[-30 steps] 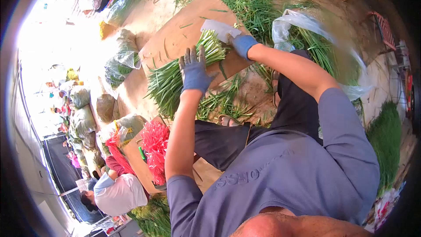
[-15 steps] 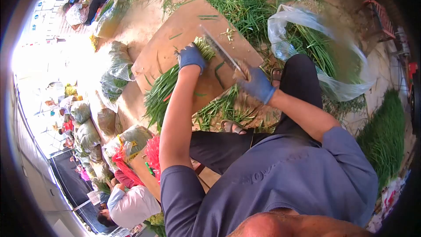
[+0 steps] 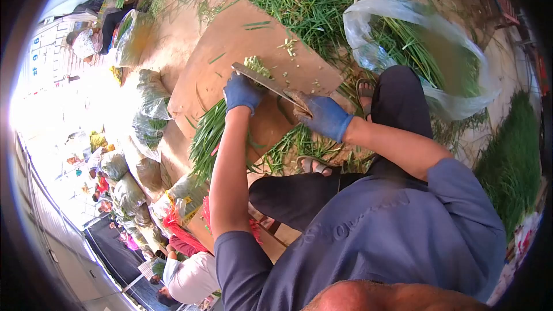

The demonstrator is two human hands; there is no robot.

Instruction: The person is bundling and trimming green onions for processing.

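My left hand (image 3: 241, 93), in a blue glove, is closed around a bundle of long green chives (image 3: 208, 141) on a brown board (image 3: 199, 75). The leafy ends hang toward the board's near left edge, and pale stalk ends show beyond my fingers. My right hand (image 3: 325, 116), also gloved in blue, grips the handle of a long knife (image 3: 262, 79). Its blade lies across the stalks, close to my left fingers; whether it touches the board is hidden. Small cut stalk pieces (image 3: 288, 47) are scattered on the board.
Loose greens (image 3: 305, 8) are heaped beyond the board. An open clear plastic bag (image 3: 360, 31) of chives stands at the right, with a tall green pile (image 3: 510, 161) farther right. Filled bags (image 3: 152, 95) and other people (image 3: 193, 276) are on the left.
The knife has swung left and down from beside the bundle to lie across its stalks. My right hand has moved slightly left, while my left hand still grips the chives.
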